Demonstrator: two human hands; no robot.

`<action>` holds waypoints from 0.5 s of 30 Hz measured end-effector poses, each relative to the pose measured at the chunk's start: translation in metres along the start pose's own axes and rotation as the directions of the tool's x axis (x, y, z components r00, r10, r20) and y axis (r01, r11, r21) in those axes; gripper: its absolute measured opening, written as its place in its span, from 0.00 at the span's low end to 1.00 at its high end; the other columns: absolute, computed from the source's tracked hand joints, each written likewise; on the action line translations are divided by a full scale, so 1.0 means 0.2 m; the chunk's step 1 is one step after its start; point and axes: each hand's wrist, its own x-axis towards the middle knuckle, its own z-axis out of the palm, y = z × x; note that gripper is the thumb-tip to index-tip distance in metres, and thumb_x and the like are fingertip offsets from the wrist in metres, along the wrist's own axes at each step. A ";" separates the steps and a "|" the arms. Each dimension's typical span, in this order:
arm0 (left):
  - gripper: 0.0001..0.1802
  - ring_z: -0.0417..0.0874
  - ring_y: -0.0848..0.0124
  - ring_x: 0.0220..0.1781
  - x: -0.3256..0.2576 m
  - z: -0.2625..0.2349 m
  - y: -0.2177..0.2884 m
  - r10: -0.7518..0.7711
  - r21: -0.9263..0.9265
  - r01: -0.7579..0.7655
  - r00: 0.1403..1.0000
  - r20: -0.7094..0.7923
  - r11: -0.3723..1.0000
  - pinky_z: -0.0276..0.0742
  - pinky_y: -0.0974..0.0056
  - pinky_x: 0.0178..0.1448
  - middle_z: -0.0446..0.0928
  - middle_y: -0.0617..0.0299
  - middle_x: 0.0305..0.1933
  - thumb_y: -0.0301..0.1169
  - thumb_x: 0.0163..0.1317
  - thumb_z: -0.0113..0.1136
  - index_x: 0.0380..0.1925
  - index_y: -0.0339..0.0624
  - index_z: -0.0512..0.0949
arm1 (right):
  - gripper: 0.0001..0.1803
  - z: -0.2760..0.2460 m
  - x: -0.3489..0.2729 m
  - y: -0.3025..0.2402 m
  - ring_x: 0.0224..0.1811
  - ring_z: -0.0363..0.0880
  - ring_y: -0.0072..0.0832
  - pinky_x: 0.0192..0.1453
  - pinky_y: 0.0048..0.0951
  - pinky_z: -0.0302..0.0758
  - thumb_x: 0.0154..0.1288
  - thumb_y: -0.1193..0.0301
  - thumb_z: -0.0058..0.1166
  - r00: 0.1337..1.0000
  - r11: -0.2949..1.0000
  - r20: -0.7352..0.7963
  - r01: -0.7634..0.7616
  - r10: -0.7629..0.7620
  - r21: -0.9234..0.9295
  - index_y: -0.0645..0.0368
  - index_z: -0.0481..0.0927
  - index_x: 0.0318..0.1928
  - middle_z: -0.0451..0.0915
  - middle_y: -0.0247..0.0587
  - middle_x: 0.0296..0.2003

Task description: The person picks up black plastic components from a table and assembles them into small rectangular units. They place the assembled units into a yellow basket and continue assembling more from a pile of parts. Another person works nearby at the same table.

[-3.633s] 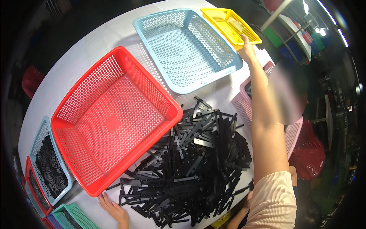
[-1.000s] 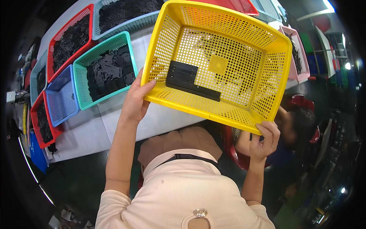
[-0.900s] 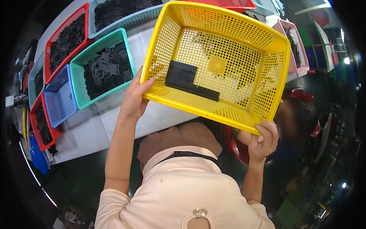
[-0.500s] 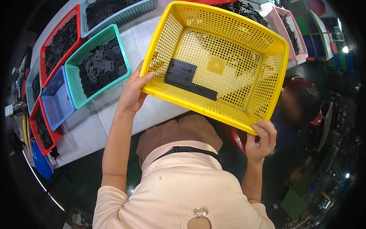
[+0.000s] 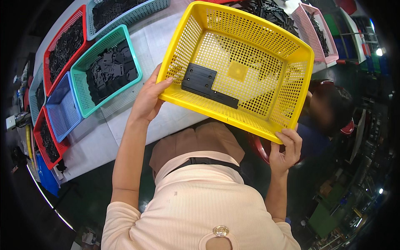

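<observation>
Between both hands I hold a yellow perforated plastic basket, tilted so its inside faces me. My left hand grips its left rim, thumb over the edge and fingers behind the wall. At the lower right corner my right hand is closed on the rim, fingers curled over it. Inside, against the lower left wall, lie flat black plastic parts with small holes, side by side, one longer strip reaching right. The remaining basket floor shows bare mesh.
On the white-covered table stand a teal basket of flat black pieces, a red basket, a blue basket and a pink basket. Loose black strips lie beyond. A person is at the right.
The yellow basket has shifted very slightly, its left side a little to the right. Both hands keep their grip. The person at the right has moved slightly.
</observation>
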 end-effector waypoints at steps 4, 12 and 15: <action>0.32 0.75 0.74 0.57 0.01 0.00 -0.02 0.004 0.015 -0.004 1.000 0.009 1.000 0.72 0.69 0.59 0.72 0.60 0.59 0.28 0.65 0.53 0.68 0.41 0.57 | 0.17 0.02 -0.04 0.02 0.41 0.79 0.40 0.47 0.35 0.78 0.42 0.88 0.63 0.997 0.998 0.025 -0.067 0.067 -0.002 0.61 0.79 0.34 0.76 0.41 0.39; 0.35 0.73 0.70 0.61 0.01 0.04 -0.04 -0.022 0.013 0.022 1.000 -0.002 1.000 0.68 0.67 0.64 0.69 0.57 0.63 0.24 0.63 0.53 0.70 0.41 0.54 | 0.15 0.09 -0.14 0.08 0.41 0.79 0.41 0.45 0.35 0.77 0.46 0.89 0.59 0.985 0.988 0.080 -0.155 0.155 -0.003 0.62 0.78 0.36 0.76 0.43 0.39; 0.36 0.72 0.69 0.62 -0.01 0.05 -0.03 -0.025 0.027 0.026 0.999 -0.020 0.999 0.67 0.66 0.65 0.69 0.56 0.63 0.23 0.63 0.54 0.70 0.41 0.54 | 0.15 0.11 -0.16 0.09 0.40 0.78 0.42 0.45 0.36 0.77 0.46 0.89 0.57 0.983 0.987 0.095 -0.158 0.156 0.018 0.62 0.77 0.36 0.76 0.44 0.39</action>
